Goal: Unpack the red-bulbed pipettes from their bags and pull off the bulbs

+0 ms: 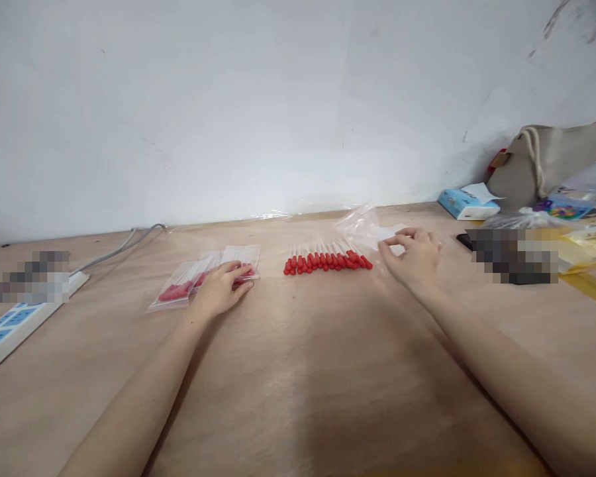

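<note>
My left hand [221, 288] lies flat, fingers stretched out, on top of several clear packets of red-tipped sticks [179, 286] at the left of the wooden table [298, 371]. A loose row of red-tipped sticks [328, 260] lies in the middle, a little to the right of that hand. My right hand [414, 255] is at the row's right end, thumb and fingers pinched on the edge of a clear plastic bag [360, 225] that lies behind the sticks.
A white and blue power strip [14, 324] with a grey cable [122, 246] lies at the far left. At the right stand a beige drawstring bag [556, 159], a blue tissue box [467, 202], a dark phone-like object [464, 240] and yellow packaging [589, 248]. A white wall is behind.
</note>
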The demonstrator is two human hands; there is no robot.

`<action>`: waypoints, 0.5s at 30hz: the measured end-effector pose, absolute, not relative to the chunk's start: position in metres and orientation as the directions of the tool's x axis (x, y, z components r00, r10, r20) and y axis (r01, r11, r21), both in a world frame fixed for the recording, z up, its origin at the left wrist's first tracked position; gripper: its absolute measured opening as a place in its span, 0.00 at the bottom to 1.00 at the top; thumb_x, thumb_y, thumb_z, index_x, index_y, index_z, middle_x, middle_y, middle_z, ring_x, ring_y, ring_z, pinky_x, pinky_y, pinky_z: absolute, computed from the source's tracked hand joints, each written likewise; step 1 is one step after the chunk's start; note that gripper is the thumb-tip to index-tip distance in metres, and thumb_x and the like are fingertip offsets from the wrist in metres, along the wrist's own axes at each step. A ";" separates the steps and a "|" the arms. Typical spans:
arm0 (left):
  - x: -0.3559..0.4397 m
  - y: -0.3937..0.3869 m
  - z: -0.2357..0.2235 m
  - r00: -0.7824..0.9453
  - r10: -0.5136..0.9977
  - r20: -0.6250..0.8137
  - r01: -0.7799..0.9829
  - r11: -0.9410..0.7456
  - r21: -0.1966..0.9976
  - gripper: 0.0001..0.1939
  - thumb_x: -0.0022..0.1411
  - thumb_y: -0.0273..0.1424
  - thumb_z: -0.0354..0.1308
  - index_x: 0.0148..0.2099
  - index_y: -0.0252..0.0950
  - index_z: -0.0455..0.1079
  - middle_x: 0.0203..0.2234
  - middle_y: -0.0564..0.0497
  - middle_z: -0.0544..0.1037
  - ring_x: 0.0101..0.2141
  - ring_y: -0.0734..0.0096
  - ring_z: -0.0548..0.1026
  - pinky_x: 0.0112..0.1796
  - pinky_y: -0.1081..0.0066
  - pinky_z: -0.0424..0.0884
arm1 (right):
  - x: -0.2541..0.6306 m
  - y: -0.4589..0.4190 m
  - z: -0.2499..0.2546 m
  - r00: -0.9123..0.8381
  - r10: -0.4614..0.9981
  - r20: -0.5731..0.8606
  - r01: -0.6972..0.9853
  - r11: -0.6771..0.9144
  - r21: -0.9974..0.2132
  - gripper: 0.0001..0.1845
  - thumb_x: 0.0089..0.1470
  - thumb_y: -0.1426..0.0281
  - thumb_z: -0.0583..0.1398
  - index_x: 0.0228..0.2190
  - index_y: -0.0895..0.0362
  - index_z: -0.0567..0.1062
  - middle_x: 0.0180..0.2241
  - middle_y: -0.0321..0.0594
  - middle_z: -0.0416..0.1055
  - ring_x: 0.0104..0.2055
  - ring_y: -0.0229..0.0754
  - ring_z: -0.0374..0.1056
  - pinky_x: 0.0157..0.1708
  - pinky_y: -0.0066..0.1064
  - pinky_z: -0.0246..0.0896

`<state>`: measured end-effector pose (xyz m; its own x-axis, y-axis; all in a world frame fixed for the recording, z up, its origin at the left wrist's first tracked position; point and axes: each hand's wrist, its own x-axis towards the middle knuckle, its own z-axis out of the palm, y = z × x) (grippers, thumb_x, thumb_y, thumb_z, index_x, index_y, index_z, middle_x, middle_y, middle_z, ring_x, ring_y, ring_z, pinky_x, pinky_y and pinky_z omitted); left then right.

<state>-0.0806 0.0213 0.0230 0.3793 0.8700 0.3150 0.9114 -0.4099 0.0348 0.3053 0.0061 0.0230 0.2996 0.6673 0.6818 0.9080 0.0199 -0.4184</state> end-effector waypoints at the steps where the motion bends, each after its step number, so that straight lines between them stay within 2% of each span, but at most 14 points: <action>1: -0.080 0.022 0.021 0.373 0.870 0.323 0.910 -0.411 0.054 0.20 0.58 0.40 0.48 0.50 0.42 0.67 0.48 0.47 0.68 0.47 0.61 0.67 0.47 0.63 0.62 | 0.316 0.011 0.019 0.347 0.675 0.651 0.908 -0.068 -0.414 0.12 0.45 0.61 0.56 0.24 0.55 0.75 0.35 0.44 0.67 0.42 0.51 0.58 0.42 0.47 0.48; 5: -0.076 0.022 0.015 0.335 0.854 0.398 0.906 -0.408 0.111 0.17 0.61 0.38 0.45 0.44 0.41 0.72 0.44 0.49 0.73 0.43 0.64 0.71 0.45 0.66 0.65 | 0.345 0.022 -0.002 0.395 0.749 0.532 0.912 -0.250 -0.324 0.16 0.45 0.59 0.54 0.23 0.58 0.74 0.35 0.48 0.65 0.42 0.54 0.57 0.39 0.48 0.47; 8: -0.073 0.018 0.017 0.278 0.839 0.467 0.920 -0.373 0.123 0.17 0.62 0.38 0.44 0.43 0.41 0.72 0.41 0.51 0.75 0.41 0.65 0.72 0.40 0.68 0.66 | 0.343 0.022 -0.009 0.380 0.729 0.570 0.924 -0.275 -0.264 0.21 0.45 0.57 0.54 0.34 0.61 0.72 0.37 0.51 0.64 0.43 0.55 0.56 0.40 0.47 0.46; 10: -0.071 0.013 0.022 0.241 0.828 0.506 0.937 -0.335 0.103 0.16 0.62 0.37 0.44 0.43 0.42 0.72 0.38 0.51 0.75 0.38 0.66 0.72 0.34 0.71 0.65 | 0.331 0.018 -0.005 0.320 0.683 0.657 0.947 -0.222 -0.232 0.23 0.46 0.58 0.54 0.39 0.61 0.70 0.40 0.51 0.64 0.45 0.54 0.55 0.42 0.47 0.44; 12: -0.068 0.008 0.033 0.242 0.833 0.498 0.947 -0.315 0.068 0.16 0.62 0.37 0.44 0.42 0.43 0.73 0.34 0.51 0.75 0.33 0.68 0.72 0.28 0.72 0.62 | 0.313 0.010 0.002 0.230 0.647 0.727 0.972 -0.114 -0.206 0.18 0.48 0.60 0.54 0.38 0.58 0.70 0.42 0.48 0.63 0.46 0.52 0.55 0.46 0.48 0.40; 15: -0.060 -0.002 0.055 0.382 0.858 0.342 0.905 -0.422 0.047 0.13 0.59 0.36 0.48 0.38 0.45 0.74 0.28 0.52 0.74 0.29 0.70 0.70 0.26 0.73 0.59 | 0.284 -0.005 0.009 0.083 0.629 0.773 0.972 0.118 -0.201 0.11 0.50 0.64 0.54 0.34 0.55 0.72 0.42 0.45 0.64 0.46 0.50 0.56 0.49 0.48 0.38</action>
